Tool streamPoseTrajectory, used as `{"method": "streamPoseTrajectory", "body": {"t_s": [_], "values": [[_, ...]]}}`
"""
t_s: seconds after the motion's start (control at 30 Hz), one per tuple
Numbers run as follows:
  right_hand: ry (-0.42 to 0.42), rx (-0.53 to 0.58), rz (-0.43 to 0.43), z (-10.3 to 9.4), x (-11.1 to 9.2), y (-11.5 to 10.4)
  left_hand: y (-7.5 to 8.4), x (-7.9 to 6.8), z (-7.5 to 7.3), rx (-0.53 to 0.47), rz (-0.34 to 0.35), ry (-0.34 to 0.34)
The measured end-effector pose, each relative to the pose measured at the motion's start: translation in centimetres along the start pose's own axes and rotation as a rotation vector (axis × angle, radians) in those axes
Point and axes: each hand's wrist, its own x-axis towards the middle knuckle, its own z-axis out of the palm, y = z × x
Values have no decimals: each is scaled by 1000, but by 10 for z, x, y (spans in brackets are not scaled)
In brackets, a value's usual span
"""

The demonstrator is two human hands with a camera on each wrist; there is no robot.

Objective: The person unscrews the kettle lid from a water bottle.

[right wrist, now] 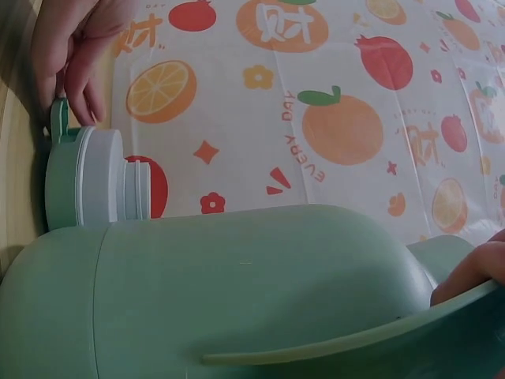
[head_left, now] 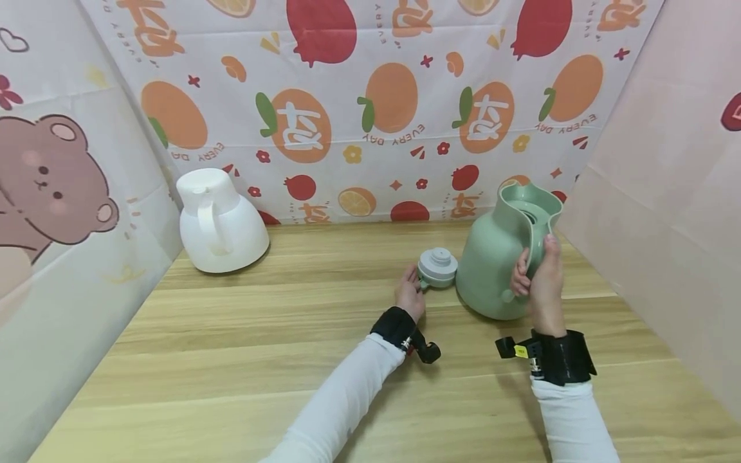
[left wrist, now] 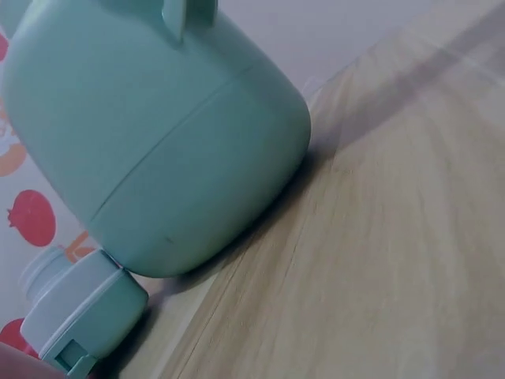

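Note:
A green vacuum jug (head_left: 492,257) stands on the wooden table at the right, its spouted mouth uncovered. My right hand (head_left: 545,283) grips its handle, fingers curled through and thumb along the top. Just left of the jug lies its lid (head_left: 438,267), upside down with the grey stopper facing up and the green cap against the table. My left hand (head_left: 410,296) pinches the small green tab (right wrist: 58,120) at the lid's edge, as the right wrist view shows. In the left wrist view, the lid (left wrist: 83,304) sits close against the jug's base (left wrist: 181,197).
A white jug (head_left: 222,222) with its handle facing me stands at the back left of the table (head_left: 231,360). Behind the table hangs a fruit-printed cloth (head_left: 347,128). Pale cloth walls (head_left: 654,212) close in both sides, the right one near the green jug.

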Motion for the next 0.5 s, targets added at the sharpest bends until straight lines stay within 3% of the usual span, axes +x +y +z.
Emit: {"method": "streamPoseTrajectory", "body": {"t_s": [0.03, 0.07, 0.2, 0.23, 0.27, 0.33, 0.43, 0.5], "values": [[7, -6, 1, 1, 0, 1, -1, 6, 0, 19, -12, 36], [10, -11, 0, 3, 0, 2, -3, 10, -1, 21, 1, 29], [2, -12, -7, 5, 0, 3, -35, 74, -36, 96, 50, -12], [-6, -10, -9, 5, 0, 3, -27, 61, -28, 124, 60, -15], [-13, -6, -11, 6, 0, 3, -23, 58, -26, 153, 59, -17], [-20, -9, -15, 6, 1, 3, -24, 66, -33, 182, 64, -51], [-26, -5, -13, 6, 1, 4, -15, 55, -30, 221, 51, -98], [-26, 3, -7, 5, 0, 4, -18, 66, -37, 269, 34, -125]]}}
